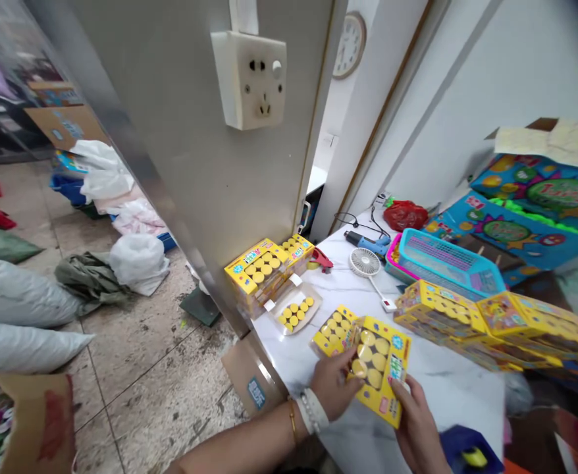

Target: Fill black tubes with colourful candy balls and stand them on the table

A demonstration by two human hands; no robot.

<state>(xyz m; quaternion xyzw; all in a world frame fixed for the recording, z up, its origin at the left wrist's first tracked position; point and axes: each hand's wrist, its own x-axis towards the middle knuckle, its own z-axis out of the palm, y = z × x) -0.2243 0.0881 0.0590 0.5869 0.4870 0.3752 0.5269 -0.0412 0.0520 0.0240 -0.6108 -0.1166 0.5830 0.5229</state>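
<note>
Between my hands is a yellow windowed box (372,359) with rows of round yellow lids showing through its clear front. My left hand (332,385) has its fingers bent over the box's left edge, with beads and a bracelet at the wrist. Along the lower right edge, my right hand (417,418) grips the same box, thumb on its front. Partly under the held box, a second yellow box (333,328) lies on the white marbled table (459,395). Farther left, a clear tray of yellow-lidded tubs (296,315) sits near the table's edge.
Stacked yellow boxes stand at the left (259,266) and right (442,313). Behind are a small white fan (365,262), a blue heat gun (368,242), red-handled scissors or cutter (322,259) and a turquoise basket (451,263). A grey pillar with a socket (257,82) borders the table.
</note>
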